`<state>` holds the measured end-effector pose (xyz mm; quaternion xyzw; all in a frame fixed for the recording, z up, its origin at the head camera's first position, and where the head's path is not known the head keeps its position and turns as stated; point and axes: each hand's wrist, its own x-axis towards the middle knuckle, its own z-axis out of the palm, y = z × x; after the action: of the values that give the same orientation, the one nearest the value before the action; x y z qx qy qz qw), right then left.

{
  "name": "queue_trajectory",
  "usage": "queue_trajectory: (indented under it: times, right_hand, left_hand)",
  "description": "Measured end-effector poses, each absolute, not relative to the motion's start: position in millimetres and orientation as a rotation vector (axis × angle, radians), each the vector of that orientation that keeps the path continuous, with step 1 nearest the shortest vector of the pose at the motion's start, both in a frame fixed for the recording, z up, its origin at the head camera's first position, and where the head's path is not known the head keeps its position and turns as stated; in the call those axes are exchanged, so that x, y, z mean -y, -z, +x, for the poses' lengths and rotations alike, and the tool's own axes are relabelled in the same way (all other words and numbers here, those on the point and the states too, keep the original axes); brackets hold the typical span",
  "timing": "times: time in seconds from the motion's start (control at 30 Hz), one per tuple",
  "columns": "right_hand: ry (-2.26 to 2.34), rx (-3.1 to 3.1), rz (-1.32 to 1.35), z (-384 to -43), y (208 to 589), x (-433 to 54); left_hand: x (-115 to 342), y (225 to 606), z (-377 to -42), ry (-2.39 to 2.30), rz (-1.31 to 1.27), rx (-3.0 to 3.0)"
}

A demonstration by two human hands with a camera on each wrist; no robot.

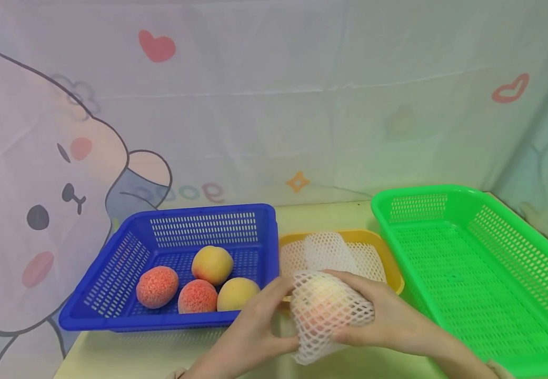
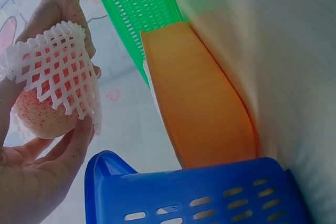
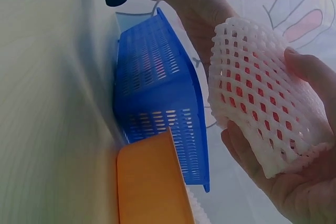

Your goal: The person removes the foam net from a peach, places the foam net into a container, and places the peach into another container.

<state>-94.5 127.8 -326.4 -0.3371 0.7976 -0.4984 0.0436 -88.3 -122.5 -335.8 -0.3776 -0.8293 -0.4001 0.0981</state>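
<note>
Between my two hands is a red-and-yellow peach [image 2: 44,114] in a white foam net sleeve [image 1: 332,302]. The left hand [image 1: 255,329] holds it from the left, thumb and fingers curved about the netted fruit. From the right, the right hand [image 1: 392,316] grips the sleeve, thumb in front and fingers behind. In the left wrist view part of the peach shows bare beyond the net's edge; in the right wrist view the net [image 3: 257,93] covers the side that shows. More flattened foam nets [image 1: 328,252] lie in a yellow-orange basket [image 1: 397,276] just behind the hands.
A blue basket [image 1: 264,226] at the left holds several peaches [image 1: 212,265], red and yellow. To the right stands a long green basket [image 1: 449,273]. All stand on a pale yellow table [image 1: 136,352], before a printed cloth backdrop [image 1: 274,121].
</note>
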Motion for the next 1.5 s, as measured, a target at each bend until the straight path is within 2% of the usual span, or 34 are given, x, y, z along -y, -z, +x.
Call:
queue_trajectory:
  times: [1.37, 1.5]
  right_hand:
    - [1.532, -2.5, -1.058, -96.5, 326.9, -130.6]
    - [1.52, -2.543, -1.001, -96.9, 325.1, -131.4]
  left_hand:
    - [126.8, 328.2, -83.5, 1.259, -0.973, 2.549]
    - [127.5, 327.2, -83.9, 1.259, -0.99, 2.536]
